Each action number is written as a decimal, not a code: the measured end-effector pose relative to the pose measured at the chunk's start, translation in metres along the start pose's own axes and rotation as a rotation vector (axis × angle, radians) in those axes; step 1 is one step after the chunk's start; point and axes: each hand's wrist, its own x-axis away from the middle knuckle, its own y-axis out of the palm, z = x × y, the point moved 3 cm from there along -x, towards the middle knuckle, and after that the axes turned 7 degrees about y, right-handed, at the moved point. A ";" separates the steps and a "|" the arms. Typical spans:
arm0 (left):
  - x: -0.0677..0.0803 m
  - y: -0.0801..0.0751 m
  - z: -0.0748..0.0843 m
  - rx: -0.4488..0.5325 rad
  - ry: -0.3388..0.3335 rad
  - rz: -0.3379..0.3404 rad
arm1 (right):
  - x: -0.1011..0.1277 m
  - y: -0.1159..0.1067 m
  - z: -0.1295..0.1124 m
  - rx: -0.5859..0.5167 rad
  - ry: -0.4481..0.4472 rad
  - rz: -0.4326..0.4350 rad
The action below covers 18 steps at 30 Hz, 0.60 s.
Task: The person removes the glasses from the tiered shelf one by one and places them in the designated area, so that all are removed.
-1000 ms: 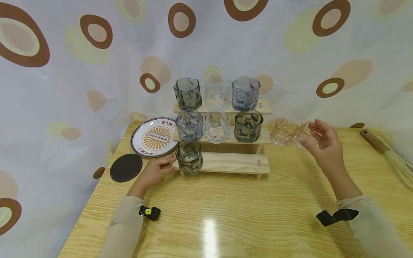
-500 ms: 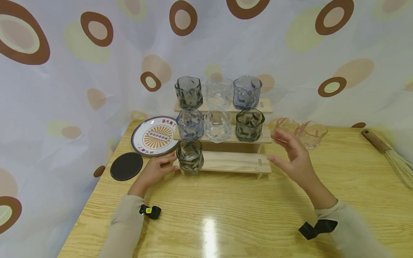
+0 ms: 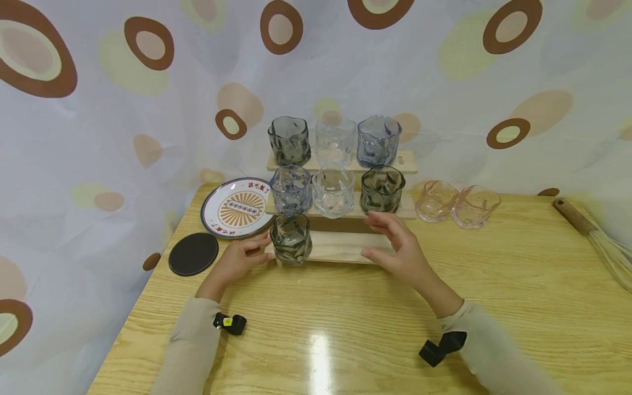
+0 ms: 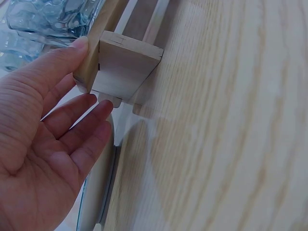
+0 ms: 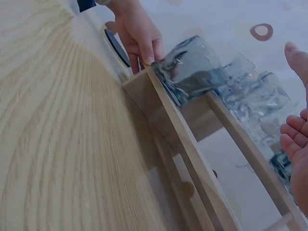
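A three-tier wooden rack (image 3: 355, 247) stands at the back of the table and holds several twisted glasses. A smoky grey glass (image 3: 290, 238) sits at the left end of the bottom tier. My left hand (image 3: 247, 253) rests against that end of the tier; in the left wrist view its thumb (image 4: 77, 48) presses the wooden edge (image 4: 127, 67) and its fingers are straight. My right hand (image 3: 382, 237) hovers open over the bare right part of the bottom tier and holds nothing. Two pink glasses (image 3: 434, 200) (image 3: 475, 206) stand on the table to the right of the rack.
A patterned plate (image 3: 237, 208) and a black coaster (image 3: 193, 254) lie left of the rack. A wooden-handled brush (image 3: 597, 236) lies at the far right edge. A spotted curtain (image 3: 99, 137) hangs behind. The wooden table (image 3: 345, 329) stretches toward me.
My right hand let go of a pink glass, which now stands beside the other one, and moved left to above the rack's bottom tier. The left hand has stayed put.
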 end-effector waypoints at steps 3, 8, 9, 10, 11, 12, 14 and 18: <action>0.005 -0.001 0.017 -0.012 -0.005 -0.004 | -0.004 0.013 0.002 -0.005 -0.004 -0.013; 0.004 -0.001 0.017 -0.022 -0.005 -0.008 | -0.008 0.030 0.005 -0.013 0.081 -0.058; 0.003 -0.001 0.016 -0.025 -0.001 -0.008 | -0.009 0.033 0.006 -0.014 0.106 -0.067; 0.003 -0.001 0.014 -0.027 0.002 -0.009 | -0.010 0.036 0.006 -0.012 0.127 -0.078; 0.001 -0.001 0.009 -0.024 0.001 -0.008 | -0.011 0.040 0.007 -0.010 0.147 -0.087; 0.000 0.000 0.005 -0.022 0.001 -0.007 | -0.012 0.043 0.007 -0.008 0.164 -0.096; -0.002 0.000 -0.005 -0.019 0.001 -0.005 | -0.015 0.050 0.008 -0.003 0.192 -0.113; -0.006 0.001 -0.020 -0.012 0.001 0.003 | -0.020 0.062 0.012 0.002 0.239 -0.132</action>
